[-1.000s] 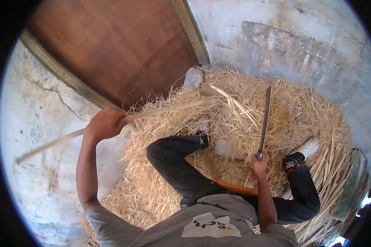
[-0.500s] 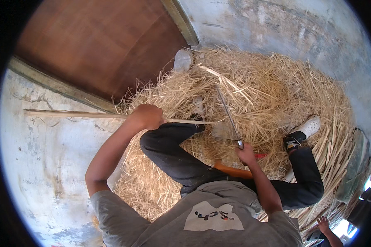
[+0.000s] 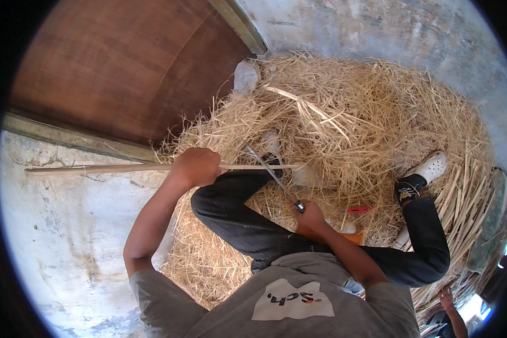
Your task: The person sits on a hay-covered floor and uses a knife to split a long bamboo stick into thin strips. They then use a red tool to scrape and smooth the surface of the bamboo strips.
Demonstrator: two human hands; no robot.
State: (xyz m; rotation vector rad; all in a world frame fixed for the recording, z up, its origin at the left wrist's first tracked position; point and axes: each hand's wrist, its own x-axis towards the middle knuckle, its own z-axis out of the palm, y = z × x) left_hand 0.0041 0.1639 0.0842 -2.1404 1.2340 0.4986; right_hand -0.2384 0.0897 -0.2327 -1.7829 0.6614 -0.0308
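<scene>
My left hand (image 3: 197,167) is closed around a long pale bamboo strip (image 3: 96,169). The strip lies level across the view, its left part in front of the wall and its right end over a grey block (image 3: 305,176). In my right hand (image 3: 311,218) is the handle of a knife with a long thin blade (image 3: 280,182). The blade slants up and left, crossing the strip right of my left fist near my bent knee; whether it touches the strip I cannot tell.
Bamboo shavings (image 3: 377,112) cover the floor around my legs. A red object (image 3: 359,209) lies right of my right hand, by an orange thing (image 3: 352,236). Split strips (image 3: 453,203) are heaped at the right. Another person's hand (image 3: 447,298) shows lower right. A stone (image 3: 246,77) stands beside the brown panel (image 3: 124,67).
My right hand has moved left and slightly down with the knife. Its blade, earlier right of the strip's end, now crosses the strip. My left hand keeps its hold, a little lower.
</scene>
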